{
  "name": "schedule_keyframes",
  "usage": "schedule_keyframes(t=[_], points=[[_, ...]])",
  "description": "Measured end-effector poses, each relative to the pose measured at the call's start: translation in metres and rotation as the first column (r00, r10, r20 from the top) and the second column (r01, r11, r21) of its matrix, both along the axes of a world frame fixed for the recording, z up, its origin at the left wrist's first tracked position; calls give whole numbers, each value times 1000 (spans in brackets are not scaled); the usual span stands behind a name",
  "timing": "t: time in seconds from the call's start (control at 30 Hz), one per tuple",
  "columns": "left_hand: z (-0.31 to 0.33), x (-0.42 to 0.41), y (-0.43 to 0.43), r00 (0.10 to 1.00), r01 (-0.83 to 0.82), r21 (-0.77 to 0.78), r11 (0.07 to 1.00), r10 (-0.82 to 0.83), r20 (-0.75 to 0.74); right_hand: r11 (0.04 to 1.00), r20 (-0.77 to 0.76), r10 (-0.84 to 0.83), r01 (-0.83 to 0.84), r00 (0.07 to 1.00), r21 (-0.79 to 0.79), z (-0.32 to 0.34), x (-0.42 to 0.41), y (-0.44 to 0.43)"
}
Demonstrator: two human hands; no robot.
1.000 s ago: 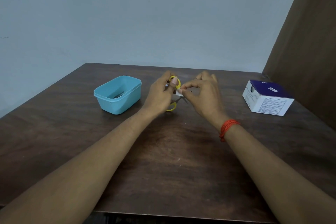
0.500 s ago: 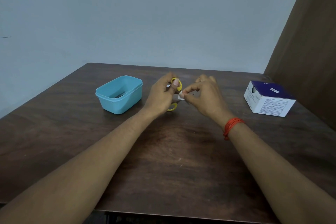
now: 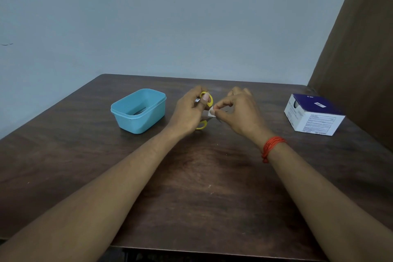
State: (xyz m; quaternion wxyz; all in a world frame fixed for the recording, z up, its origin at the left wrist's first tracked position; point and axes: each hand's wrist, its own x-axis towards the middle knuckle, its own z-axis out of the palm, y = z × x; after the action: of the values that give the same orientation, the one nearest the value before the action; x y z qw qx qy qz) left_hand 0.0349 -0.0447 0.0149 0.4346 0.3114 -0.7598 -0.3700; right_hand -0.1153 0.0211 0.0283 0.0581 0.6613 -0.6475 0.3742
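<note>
Both hands meet above the tabletop (image 3: 202, 193), just right of the blue container (image 3: 141, 124). Much of the scissors (image 3: 210, 101) is hidden: only two yellow handle loops show around the left hand (image 3: 187, 112), and the blades are barely visible between the hands. A small white scrap (image 3: 211, 111) sits at the right hand's (image 3: 240, 112) fingertips, too small to identify.

The left hand grips the scissors with its thumb through the upper loop. The right hand pinches the scrap between thumb and forefinger, its other fingers curled, and a red thread band (image 3: 272, 145) circles its wrist. Both forearms stretch forward, cut off at the lower edge.

Something dark lies inside the container, hard to make out. A white and purple box (image 3: 314, 118) stands well to its right.
</note>
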Motion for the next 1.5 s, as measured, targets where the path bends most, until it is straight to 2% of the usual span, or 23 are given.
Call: schedule_keyframes(t=[0.07, 0.13, 0.3, 0.47, 0.7, 0.77, 0.83, 0.9, 0.97, 1.07, 1.13, 1.23, 1.5], points=[[0, -1, 0, 1000, 7, 15, 1000, -7, -4, 997, 62, -1, 6, 998, -71, 0, 1, 0], [1, -1, -1, 1000, 10, 21, 1000, -10, -1, 997, 89, 2, 5, 996, -75, 0, 0, 1], [-1, 0, 0, 1000, 15, -5, 1000, -15, -12, 998, -30, 7, -5, 1000, 62, 0, -2, 2], [0, -1, -1, 999, 34, 32, 999, -32, -37, 998, 61, 10, -6, 998, -61, 0, 1, 0], [-2, -1, -2, 1000, 25, -13, 1000, -25, -19, 999, -38, 21, -20, 999, 29, -4, -6, -2], [-2, -1, -3, 1000, 18, -3, 1000, -18, -23, 999, 26, 11, -10, 1000, -39, -5, -4, -4], [-3, -2, -2, 998, 11, 52, 999, -8, -65, 989, 175, 27, 0, 984, -151, -3, -4, -4], [-3, -3, -2, 989, -3, 141, 990, 23, -144, 963, 336, 72, 23, 939, -269, 1, -7, -3], [-4, -2, -6, 966, -16, 230, 973, 75, -249, 946, 432, 72, 76, 899, -316, 4, -11, -2], [-4, 1, -14, 894, -8, 405, 914, 188, -406, 972, 482, -20, 130, 876, -196, -2, -16, -6], [-4, 1, -16, 851, 15, 496, 868, 249, -462, 993, 545, -32, 88, 838, -76, -13, -14, -9], [-4, -3, -14, 830, 44, 537, 843, 268, -489, 999, 618, -35, 23, 786, 27, -27, -5, -12], [-5, -12, -7, 832, 70, 537, 841, 248, -497, 994, 743, 95, -98, 662, -40, -32, 9, -17]])
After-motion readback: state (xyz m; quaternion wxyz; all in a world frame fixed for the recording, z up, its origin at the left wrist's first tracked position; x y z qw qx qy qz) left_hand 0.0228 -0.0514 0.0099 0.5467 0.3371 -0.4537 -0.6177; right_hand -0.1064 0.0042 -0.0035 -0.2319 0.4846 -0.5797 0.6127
